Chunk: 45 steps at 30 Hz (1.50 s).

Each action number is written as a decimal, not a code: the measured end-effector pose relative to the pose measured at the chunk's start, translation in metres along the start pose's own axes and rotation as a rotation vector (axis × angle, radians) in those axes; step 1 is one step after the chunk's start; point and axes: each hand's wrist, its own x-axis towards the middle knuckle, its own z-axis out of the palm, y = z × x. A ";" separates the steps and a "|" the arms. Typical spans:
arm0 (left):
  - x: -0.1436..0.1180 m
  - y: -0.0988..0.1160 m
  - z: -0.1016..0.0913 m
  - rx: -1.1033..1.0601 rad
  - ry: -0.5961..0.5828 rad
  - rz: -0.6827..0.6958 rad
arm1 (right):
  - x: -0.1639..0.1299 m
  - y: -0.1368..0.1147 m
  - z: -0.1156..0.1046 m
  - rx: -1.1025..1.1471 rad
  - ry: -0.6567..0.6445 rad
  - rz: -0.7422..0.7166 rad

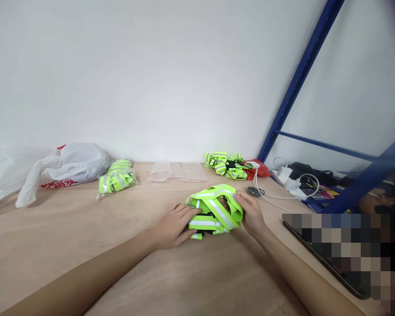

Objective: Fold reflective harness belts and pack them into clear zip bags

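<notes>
A neon-yellow reflective vest made of straps (221, 210), with silver stripes and black buckle parts, lies bundled on the table between my hands. My left hand (176, 224) grips its left side, thumb below and fingers on top. On the right, my right hand (250, 212) pinches the looped strap at the upper edge. Farther back sit more strap vests (228, 166), loosely folded with a black buckle showing. To the left, a vest packed in a clear bag (116, 177) rests near the wall.
Flat clear plastic bags (177, 171) lie by the wall. White carrier bags (82, 160) crowd the left. A dark oval object (255, 191), white cables and chargers (291, 184), and a blue metal frame (296, 79) stand right. A black-edged device (325, 259), partly blurred, sits near right.
</notes>
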 end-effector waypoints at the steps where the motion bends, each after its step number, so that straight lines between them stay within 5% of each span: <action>1: 0.000 0.000 0.000 0.011 0.005 0.006 | 0.001 0.000 0.000 0.022 0.017 0.006; 16: -0.003 -0.003 -0.002 0.221 0.218 0.216 | 0.026 0.016 -0.021 0.043 0.317 0.025; 24: -0.002 -0.003 -0.002 0.128 0.063 0.109 | 0.022 0.029 -0.019 -0.247 0.047 0.024; 31: -0.002 0.000 -0.007 -0.019 -0.057 -0.031 | 0.004 0.009 -0.008 -0.664 -0.048 -0.269; 39: -0.001 0.004 -0.004 -0.300 0.064 -0.240 | -0.011 -0.001 0.009 -0.724 -0.130 -0.567; 45: 0.001 0.005 -0.003 -0.491 0.160 -0.303 | -0.029 -0.005 0.025 -0.880 -0.396 -0.902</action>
